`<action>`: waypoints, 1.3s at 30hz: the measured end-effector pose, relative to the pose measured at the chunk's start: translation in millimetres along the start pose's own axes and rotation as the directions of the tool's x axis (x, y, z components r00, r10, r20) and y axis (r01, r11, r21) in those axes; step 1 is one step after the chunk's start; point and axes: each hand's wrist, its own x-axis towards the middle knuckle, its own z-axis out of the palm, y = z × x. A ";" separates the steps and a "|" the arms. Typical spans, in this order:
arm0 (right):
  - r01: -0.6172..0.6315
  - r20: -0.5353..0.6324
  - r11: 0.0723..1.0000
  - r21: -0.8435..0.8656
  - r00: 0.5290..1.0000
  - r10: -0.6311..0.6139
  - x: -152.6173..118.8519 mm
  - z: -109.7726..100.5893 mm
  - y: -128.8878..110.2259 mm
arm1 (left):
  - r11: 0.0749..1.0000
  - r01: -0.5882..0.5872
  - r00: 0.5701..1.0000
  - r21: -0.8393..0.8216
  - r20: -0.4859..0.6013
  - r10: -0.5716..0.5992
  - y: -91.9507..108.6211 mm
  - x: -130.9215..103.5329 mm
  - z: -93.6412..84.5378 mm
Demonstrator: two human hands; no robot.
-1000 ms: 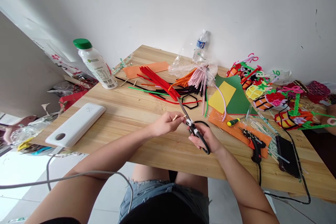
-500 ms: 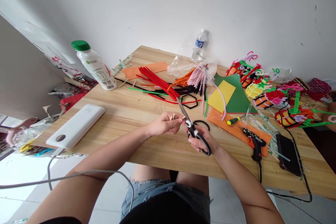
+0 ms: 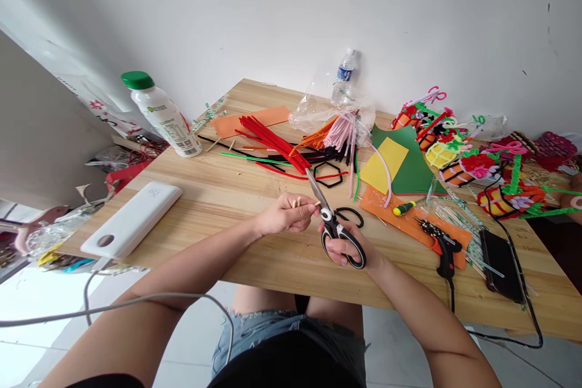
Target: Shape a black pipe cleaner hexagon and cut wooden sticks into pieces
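Note:
Thin wooden sticks (image 3: 296, 202) poke out between the closed fingers of my left hand (image 3: 291, 213), above the middle of the wooden table. My right hand (image 3: 348, 245) is wrapped round the handles of black-and-white scissors (image 3: 334, 229). The scissor blades point up and left, a little apart, and one stick's end lies at them close to my left fingertips. Just beyond the blades are a bundle of red pipe cleaners (image 3: 273, 142) and a black hexagon ring (image 3: 328, 175). A black curved piece (image 3: 350, 216) lies beside my right hand.
At the left are a white power bank (image 3: 131, 218) and a green-capped bottle (image 3: 161, 115). A glue gun (image 3: 445, 248), a phone (image 3: 500, 267) and a screwdriver (image 3: 404, 208) lie right. Colourful pipe-cleaner baskets (image 3: 468, 170) and a person's hand (image 3: 570, 200) are at the far right.
The scissor handles have spread apart and the blades are slightly wider open. My left hand has hardly moved.

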 end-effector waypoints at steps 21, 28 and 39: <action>-0.087 0.103 0.966 0.245 0.993 0.064 3.7 4.5 7.3 | 0.996 -0.087 0.996 0.016 -0.020 0.087 -3.5 2.8 -1.3; 0.035 -0.095 0.998 -0.056 0.995 -0.040 1.9 5.5 -6.4 | 0.996 -0.067 0.998 0.056 -0.014 0.067 -2.6 2.9 -4.3; 0.142 -0.148 0.968 -0.208 0.974 -0.174 0.0 -6.5 -6.1 | 0.981 0.009 0.998 -0.196 0.055 0.001 1.5 4.7 0.5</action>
